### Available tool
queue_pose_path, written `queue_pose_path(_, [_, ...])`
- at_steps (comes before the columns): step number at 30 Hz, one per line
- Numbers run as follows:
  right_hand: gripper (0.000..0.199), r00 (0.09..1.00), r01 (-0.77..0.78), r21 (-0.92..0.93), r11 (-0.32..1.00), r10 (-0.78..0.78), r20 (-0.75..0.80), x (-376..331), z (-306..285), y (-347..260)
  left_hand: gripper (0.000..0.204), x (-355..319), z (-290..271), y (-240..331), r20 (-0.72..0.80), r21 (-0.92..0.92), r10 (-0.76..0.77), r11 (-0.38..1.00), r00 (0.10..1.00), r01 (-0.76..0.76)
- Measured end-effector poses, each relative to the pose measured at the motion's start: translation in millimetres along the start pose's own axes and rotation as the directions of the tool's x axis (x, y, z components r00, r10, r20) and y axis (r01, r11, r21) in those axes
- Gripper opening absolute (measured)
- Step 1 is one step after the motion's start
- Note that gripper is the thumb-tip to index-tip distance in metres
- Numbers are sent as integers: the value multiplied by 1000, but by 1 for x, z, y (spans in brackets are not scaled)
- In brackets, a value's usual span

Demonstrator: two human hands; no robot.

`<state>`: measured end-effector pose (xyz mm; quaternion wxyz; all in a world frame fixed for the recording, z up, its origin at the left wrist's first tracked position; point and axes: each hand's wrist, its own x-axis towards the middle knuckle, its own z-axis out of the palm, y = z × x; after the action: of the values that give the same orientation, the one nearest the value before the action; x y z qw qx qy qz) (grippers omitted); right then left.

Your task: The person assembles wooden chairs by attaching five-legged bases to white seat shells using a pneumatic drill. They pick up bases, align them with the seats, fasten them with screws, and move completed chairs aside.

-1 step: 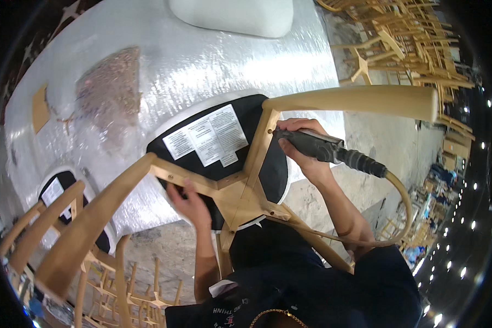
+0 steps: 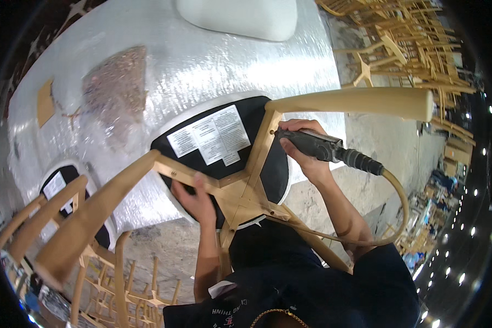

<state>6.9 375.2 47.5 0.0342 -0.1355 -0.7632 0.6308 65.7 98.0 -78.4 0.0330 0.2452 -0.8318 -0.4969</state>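
A wooden chair [image 2: 240, 191] lies upside down on a table covered in silvery wrap [image 2: 202, 65]. The seat's black underside [image 2: 257, 109] faces up and carries white labels [image 2: 210, 136]. My left hand [image 2: 194, 201] presses flat on the seat beside the crossed wooden braces. My right hand [image 2: 306, 156] grips a dark power screwdriver [image 2: 322, 146], its tip against the wooden rail at the base of a chair leg [image 2: 355, 101]. A tan hose [image 2: 400, 205] curves from the tool back toward my body.
A second upturned chair [image 2: 65, 188] with a black seat lies at the left table edge. A white cushion [image 2: 240, 16] sits at the far end. Bare wooden chair frames are stacked at top right [image 2: 415, 38] and bottom left [image 2: 120, 284]. A cardboard scrap [image 2: 45, 101] lies on the wrap.
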Motion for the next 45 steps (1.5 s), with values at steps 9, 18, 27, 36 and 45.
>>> queue_pose_path(9, [43,986,108,-76,991,-96,137,9,-12,-1,81,14,31,17,-162,79,-110,989,981,124])
queue_pose_path(18, [55,901,348,-117,930,-298,317,-16,24,-58,81,13,26,13,-241,71,-87,992,966,108])
queue_pose_path(27, [57,889,-24,193,981,-67,453,-19,181,-56,91,12,13,18,-218,50,-41,997,975,53])
queue_pose_path(36, [54,865,-33,121,992,-33,501,-19,206,-41,96,13,5,24,-209,34,-103,993,972,113])
queue_pose_path(45, [34,403,516,-31,856,-211,890,-11,238,-84,84,13,14,-8,-296,11,-37,999,954,43])
